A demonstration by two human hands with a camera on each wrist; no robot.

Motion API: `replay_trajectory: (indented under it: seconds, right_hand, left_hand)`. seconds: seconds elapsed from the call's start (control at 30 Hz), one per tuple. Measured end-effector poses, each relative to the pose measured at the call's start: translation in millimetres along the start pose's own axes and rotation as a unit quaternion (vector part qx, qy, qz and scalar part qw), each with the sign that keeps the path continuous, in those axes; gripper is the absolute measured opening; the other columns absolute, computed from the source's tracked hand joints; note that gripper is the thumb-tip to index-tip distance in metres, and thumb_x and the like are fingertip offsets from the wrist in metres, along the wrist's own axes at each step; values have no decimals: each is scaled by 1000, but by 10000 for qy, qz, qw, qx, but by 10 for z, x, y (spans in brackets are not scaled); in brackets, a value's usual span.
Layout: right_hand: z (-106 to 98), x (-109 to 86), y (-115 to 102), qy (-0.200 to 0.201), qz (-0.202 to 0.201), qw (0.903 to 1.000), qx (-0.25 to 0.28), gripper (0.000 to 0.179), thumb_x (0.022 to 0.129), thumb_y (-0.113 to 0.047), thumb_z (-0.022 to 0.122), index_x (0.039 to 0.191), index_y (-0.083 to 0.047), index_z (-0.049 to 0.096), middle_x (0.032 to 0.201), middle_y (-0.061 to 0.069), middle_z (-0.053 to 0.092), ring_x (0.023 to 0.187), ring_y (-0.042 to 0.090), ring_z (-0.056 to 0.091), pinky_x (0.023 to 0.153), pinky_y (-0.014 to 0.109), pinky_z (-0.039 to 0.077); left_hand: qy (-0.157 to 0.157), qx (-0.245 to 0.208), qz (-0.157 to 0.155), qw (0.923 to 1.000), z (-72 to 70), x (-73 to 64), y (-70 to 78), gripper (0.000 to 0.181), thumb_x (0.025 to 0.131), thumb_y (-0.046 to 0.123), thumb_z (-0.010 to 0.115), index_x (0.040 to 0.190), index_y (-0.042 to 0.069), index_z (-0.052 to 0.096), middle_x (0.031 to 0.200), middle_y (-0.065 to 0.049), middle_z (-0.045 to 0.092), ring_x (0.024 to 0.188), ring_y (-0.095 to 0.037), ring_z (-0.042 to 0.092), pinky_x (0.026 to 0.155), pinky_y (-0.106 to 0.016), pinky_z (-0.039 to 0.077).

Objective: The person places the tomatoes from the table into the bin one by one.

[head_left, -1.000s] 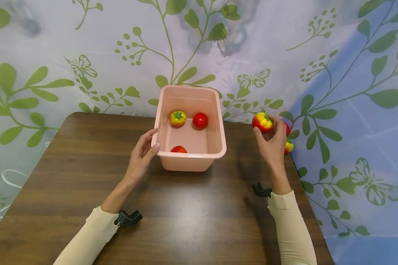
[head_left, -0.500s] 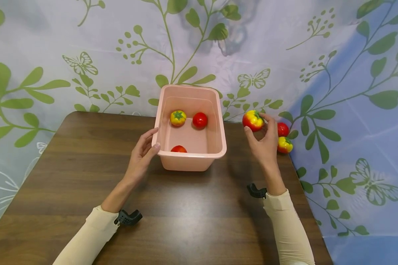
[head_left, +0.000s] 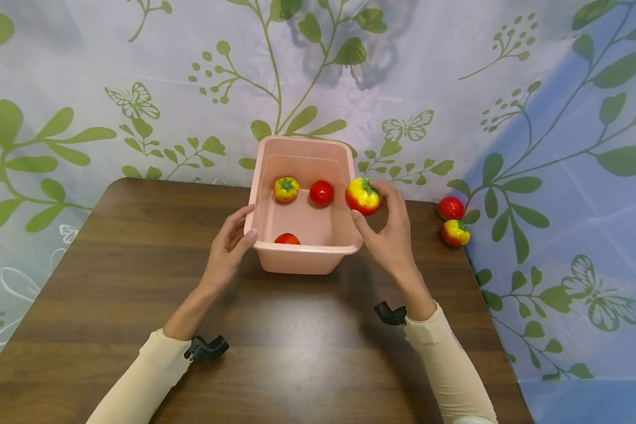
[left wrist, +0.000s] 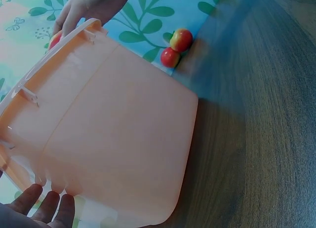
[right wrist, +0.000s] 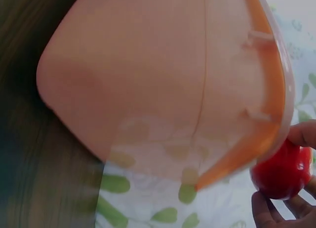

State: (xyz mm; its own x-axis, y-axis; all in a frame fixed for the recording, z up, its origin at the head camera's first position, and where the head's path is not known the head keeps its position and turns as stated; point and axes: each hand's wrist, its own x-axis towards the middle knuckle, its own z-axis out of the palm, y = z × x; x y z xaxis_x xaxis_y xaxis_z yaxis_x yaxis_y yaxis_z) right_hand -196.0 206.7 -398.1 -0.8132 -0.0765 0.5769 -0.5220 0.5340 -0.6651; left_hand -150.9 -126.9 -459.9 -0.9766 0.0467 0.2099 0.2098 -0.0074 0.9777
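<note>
My left hand [head_left: 230,247] grips the left rim of a pink plastic basin [head_left: 302,262], thumb at the rim; its fingers [left wrist: 48,204] show against the outer wall in the left wrist view. At the basin's right rim, my right hand [head_left: 389,235] holds a glossy red-and-yellow bell pepper [head_left: 363,196] with a green top between thumb and fingers. The bell pepper overlaps the rim in the head view; its red underside [right wrist: 280,174] faces the right wrist camera. Inside the basin lie a yellow vegetable [head_left: 286,189] with a green star-shaped top, a red tomato [head_left: 321,193] and a partly hidden red one [head_left: 287,238].
At the table's right edge sit a red round vegetable [head_left: 450,208] and a yellow-red bell pepper [head_left: 455,233], side by side. The brown wooden table [head_left: 297,341] meets a leaf-patterned cloth [head_left: 180,88] behind and to the right.
My right hand has carried the bell pepper leftward from the table's right side to the basin's right rim, uncovering the two vegetables there. The left hand and basin have stayed put.
</note>
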Motion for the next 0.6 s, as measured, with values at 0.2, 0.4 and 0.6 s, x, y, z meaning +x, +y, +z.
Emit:
replay_trajectory:
  seconds: [0.2,0.4,0.6]
  right_hand:
    - [128,-41,-78,-317,-97,9994,58,65,92,-20,82,150,-16,53,151,8,55,135,22,54,117,36,49]
    - [185,-72,-98,-483,-79,9988,40,67,92,-20,83,151,-16,52,154,8,53,138,24,53,119,46,50]
    - [219,-85,-85,-569,20,9984,67,67,92,-23,84,151,-18,53,150,9,56,133,30,57,115,53,52]
  left_hand:
    - [14,-9,-7,10000,13,-5,18,54,111,16,59,162,25,47,166,-5,49,145,-16,53,116,-15,45]
    - [-7,24,-17,10000,5,-5,14,53,111,15,58,163,24,47,166,-6,48,147,-20,52,116,-15,44]
    - [4,41,-26,10000,1,11,8,53,111,15,58,163,24,47,167,-5,47,148,-22,51,116,-15,44]
